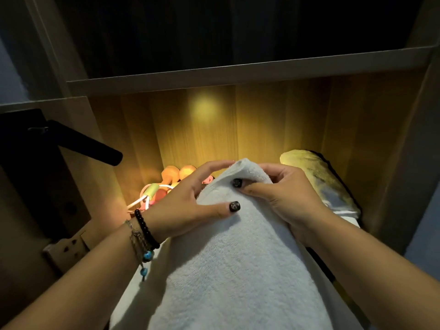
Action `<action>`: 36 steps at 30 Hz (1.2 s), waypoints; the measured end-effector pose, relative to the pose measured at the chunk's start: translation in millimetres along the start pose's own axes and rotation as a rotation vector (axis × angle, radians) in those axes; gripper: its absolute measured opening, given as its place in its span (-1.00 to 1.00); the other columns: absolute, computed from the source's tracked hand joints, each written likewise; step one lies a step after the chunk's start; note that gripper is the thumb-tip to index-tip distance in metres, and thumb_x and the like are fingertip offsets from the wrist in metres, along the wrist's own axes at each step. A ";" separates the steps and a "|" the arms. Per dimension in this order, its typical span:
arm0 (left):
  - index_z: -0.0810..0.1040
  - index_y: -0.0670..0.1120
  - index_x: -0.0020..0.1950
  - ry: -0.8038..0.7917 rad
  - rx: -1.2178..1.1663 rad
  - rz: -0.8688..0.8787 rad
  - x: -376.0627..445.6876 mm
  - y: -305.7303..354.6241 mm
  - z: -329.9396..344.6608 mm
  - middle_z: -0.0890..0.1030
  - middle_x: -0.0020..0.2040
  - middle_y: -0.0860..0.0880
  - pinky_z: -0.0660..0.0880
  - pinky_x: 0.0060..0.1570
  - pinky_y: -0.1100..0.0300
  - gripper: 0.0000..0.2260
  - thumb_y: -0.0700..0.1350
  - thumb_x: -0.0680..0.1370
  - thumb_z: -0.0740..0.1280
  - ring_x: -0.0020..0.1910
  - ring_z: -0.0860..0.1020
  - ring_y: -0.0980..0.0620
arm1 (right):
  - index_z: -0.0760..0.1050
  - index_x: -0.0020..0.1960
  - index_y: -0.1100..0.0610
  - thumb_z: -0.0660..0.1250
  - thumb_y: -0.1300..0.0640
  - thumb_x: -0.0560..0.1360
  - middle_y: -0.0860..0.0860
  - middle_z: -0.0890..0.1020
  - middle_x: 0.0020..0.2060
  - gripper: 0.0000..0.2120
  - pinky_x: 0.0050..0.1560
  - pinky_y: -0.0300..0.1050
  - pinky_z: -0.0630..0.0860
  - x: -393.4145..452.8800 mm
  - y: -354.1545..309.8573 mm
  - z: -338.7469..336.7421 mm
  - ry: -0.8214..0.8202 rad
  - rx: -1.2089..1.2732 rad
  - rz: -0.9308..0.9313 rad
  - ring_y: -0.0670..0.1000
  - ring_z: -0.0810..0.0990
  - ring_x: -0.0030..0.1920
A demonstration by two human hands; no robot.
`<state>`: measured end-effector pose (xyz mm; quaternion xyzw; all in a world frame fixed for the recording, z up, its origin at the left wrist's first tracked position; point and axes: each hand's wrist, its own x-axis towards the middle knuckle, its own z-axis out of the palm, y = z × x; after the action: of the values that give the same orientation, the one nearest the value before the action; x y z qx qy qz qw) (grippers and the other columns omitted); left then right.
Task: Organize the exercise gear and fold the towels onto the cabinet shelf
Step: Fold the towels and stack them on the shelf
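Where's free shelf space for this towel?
Little shelf floor shows. Likeliest gap: the middle, behind the white towel both hands grip (left hand, right hand), between the orange dumbbells with the cord at left and the rolled yellowish towel at right. Both sides are crowded.

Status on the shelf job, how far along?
Done: orange dumbbells and a corded item sit at the shelf's back left; a rolled mat lies right. In hand: left hand and right hand grip the white towel. Left: finish folding, shelve it.
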<state>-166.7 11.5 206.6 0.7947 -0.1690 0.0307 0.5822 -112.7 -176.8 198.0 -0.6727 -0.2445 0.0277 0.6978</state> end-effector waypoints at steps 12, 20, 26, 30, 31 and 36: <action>0.54 -0.16 -0.02 0.408 0.009 0.086 6.2 5.2 -16.1 0.63 -0.14 -0.06 0.55 -0.29 0.25 -0.65 -0.32 0.27 0.55 -0.24 0.58 0.04 | 0.57 0.17 -0.02 0.57 -0.14 0.24 -0.07 0.68 0.06 -0.45 0.20 -0.02 0.54 -29.6 57.4 -48.5 -0.577 -0.425 0.370 -0.05 0.64 0.08; 0.59 -0.04 0.03 0.646 0.089 0.110 5.1 23.7 -56.7 0.67 -0.08 0.00 0.61 -0.17 0.22 -0.75 -0.22 0.39 0.47 -0.11 0.65 0.11 | 0.45 -0.25 -0.05 0.37 -0.27 0.40 -0.11 0.50 -0.32 -0.69 0.21 -0.02 0.25 25.6 8.3 -95.8 -0.411 -1.452 0.088 -0.04 0.48 -0.17; 0.55 -0.07 0.21 0.539 -0.059 -0.103 -9.3 24.0 -70.5 0.63 0.11 -0.09 0.54 0.06 0.09 -0.59 -0.38 0.42 0.41 0.15 0.58 -0.05 | 0.54 0.04 -0.08 0.36 -0.11 0.48 -0.08 0.60 -0.03 -0.82 0.36 0.21 0.09 48.1 -57.4 -114.3 0.031 -1.690 -0.445 -0.01 0.45 0.19; 0.58 -0.17 0.19 0.296 -0.225 -0.208 -18.2 18.9 -55.3 0.66 0.10 -0.12 0.58 0.05 0.10 -0.53 -0.52 0.34 0.37 0.13 0.61 -0.08 | 0.65 -0.13 0.13 0.61 0.17 0.25 0.10 0.66 -0.15 -0.76 0.23 0.41 0.31 35.9 -77.9 -130.0 0.082 -1.548 -0.697 0.21 0.60 0.02; 0.58 -0.19 0.20 0.295 -0.268 -0.196 -18.5 19.3 -50.1 0.66 0.12 -0.14 0.57 0.08 0.03 -0.52 -0.48 0.32 0.42 0.14 0.61 -0.11 | 0.65 -0.11 0.13 0.61 0.16 0.24 0.11 0.67 -0.13 -0.74 0.22 0.42 0.32 32.4 -81.8 -133.4 0.080 -1.586 -0.696 0.21 0.61 0.02; 0.62 -0.14 0.11 0.478 -0.248 -0.034 -20.0 31.4 -25.0 0.68 0.04 -0.17 0.58 0.02 -0.05 -0.65 -0.18 0.33 0.49 0.01 0.65 -0.15 | 0.60 -0.08 0.07 0.43 -0.07 0.38 0.00 0.61 -0.12 -0.76 -0.02 -0.01 0.55 5.3 -102.0 -146.0 -0.078 -1.225 -0.342 0.05 0.58 -0.05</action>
<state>-191.4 31.2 238.4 0.6901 -0.0161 0.1865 0.6991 -82.4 -319.5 300.3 -0.8997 -0.3453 -0.2047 0.1716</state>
